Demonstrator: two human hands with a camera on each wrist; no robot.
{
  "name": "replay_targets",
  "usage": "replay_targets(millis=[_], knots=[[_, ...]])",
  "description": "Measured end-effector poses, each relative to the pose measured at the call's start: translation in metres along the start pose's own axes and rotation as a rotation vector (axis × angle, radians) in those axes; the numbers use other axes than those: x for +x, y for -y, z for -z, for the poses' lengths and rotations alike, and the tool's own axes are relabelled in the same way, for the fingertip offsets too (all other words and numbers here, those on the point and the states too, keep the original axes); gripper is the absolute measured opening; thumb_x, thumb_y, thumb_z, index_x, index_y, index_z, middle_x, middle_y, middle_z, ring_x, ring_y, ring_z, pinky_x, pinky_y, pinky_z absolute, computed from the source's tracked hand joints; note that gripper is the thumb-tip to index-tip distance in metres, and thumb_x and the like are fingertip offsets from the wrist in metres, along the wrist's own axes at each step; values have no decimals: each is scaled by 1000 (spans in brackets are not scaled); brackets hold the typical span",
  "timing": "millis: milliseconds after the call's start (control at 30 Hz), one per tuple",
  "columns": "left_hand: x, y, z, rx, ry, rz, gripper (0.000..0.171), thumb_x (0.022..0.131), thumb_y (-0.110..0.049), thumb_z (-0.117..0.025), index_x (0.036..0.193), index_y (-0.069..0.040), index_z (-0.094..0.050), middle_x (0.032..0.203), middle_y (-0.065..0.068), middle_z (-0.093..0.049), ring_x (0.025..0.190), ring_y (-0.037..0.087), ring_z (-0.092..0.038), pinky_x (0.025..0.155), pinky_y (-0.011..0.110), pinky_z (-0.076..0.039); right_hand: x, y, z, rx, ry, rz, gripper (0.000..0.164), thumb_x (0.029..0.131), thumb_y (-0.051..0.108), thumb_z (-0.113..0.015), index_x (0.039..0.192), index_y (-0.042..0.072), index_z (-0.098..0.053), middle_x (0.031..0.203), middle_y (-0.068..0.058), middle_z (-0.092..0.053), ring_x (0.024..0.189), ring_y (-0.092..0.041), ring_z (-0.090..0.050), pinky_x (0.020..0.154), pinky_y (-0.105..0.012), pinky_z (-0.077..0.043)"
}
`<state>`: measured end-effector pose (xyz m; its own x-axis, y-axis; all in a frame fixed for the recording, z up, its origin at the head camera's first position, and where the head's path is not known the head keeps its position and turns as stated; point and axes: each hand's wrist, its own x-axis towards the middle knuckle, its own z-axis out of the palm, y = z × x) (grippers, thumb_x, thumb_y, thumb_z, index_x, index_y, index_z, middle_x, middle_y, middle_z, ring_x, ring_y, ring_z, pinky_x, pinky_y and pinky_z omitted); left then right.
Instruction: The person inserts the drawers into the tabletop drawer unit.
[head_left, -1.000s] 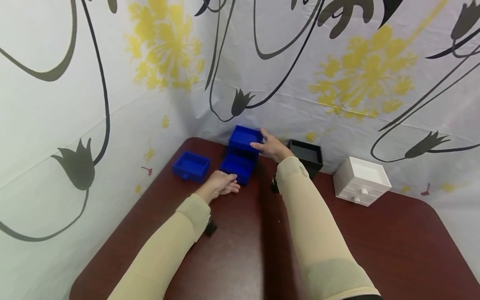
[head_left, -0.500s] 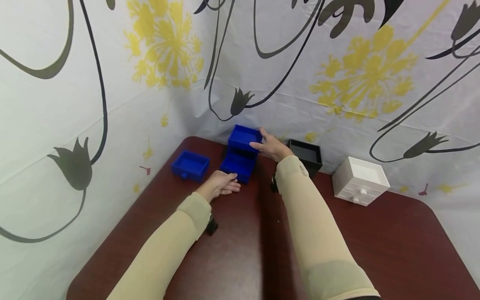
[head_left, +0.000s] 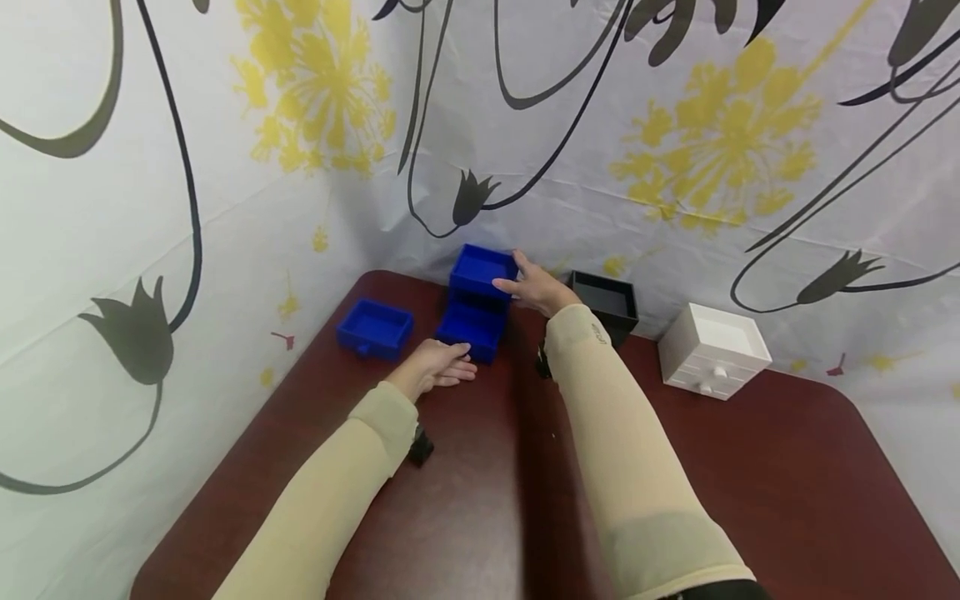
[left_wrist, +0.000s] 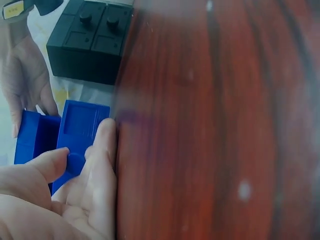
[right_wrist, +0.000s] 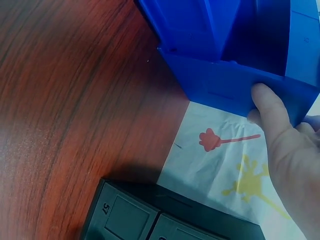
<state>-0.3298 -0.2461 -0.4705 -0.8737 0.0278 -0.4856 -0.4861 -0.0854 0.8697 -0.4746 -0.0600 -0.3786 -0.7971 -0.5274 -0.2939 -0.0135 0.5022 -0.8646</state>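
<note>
A small blue drawer cabinet [head_left: 483,268] stands at the table's back corner, with its lower drawer [head_left: 471,327] pulled out toward me. My left hand [head_left: 438,364] is at the drawer's front; in the left wrist view the thumb lies beside the round knob [left_wrist: 75,161] and the fingers reach along the front's other side. My right hand [head_left: 536,287] grips the cabinet's right side near the top. In the right wrist view its thumb presses the blue side wall [right_wrist: 215,82], while the other fingers are partly hidden behind. A separate blue drawer [head_left: 375,327] with a knob sits to the left.
Just right of my right hand stands a black drawer cabinet [head_left: 603,300]. Farther right is a white drawer cabinet [head_left: 716,350] with knobs. A white patterned sheet [head_left: 555,150] hangs behind the dark red wooden table [head_left: 465,500].
The head view shifts slightly, carrying everything a little left and up. Both hands keep their places on the blue cabinet and its drawer.
</note>
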Motion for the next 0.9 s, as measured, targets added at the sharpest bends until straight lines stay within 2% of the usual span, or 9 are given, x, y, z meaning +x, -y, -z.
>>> replay_targets(millis=[200,533,900], knots=[[-2,-2,0,-16,-12,-30,42,104,-29,-60,125,7,-63,110,22,-73,100,26,-74,80,32,-60,3,3,1,-6,-2,-4,94,103,28,-61,163,25,11,170,-2,10,150,-34,-29,113,-50,-39],[-3,-1,-2,-63,-19,-29,43,105,-28,-59,127,9,-61,114,25,-71,107,29,-71,93,40,-56,0,1,0,-12,5,-19,92,103,28,-60,163,25,10,171,-4,9,149,-36,-29,115,-52,-36],[-3,6,-5,-62,-59,-96,45,106,-29,-58,125,13,-62,114,25,-71,101,27,-74,94,42,-55,-3,4,-1,-19,4,-24,92,104,28,-60,164,23,10,171,-5,7,151,-34,-25,115,-52,-36]])
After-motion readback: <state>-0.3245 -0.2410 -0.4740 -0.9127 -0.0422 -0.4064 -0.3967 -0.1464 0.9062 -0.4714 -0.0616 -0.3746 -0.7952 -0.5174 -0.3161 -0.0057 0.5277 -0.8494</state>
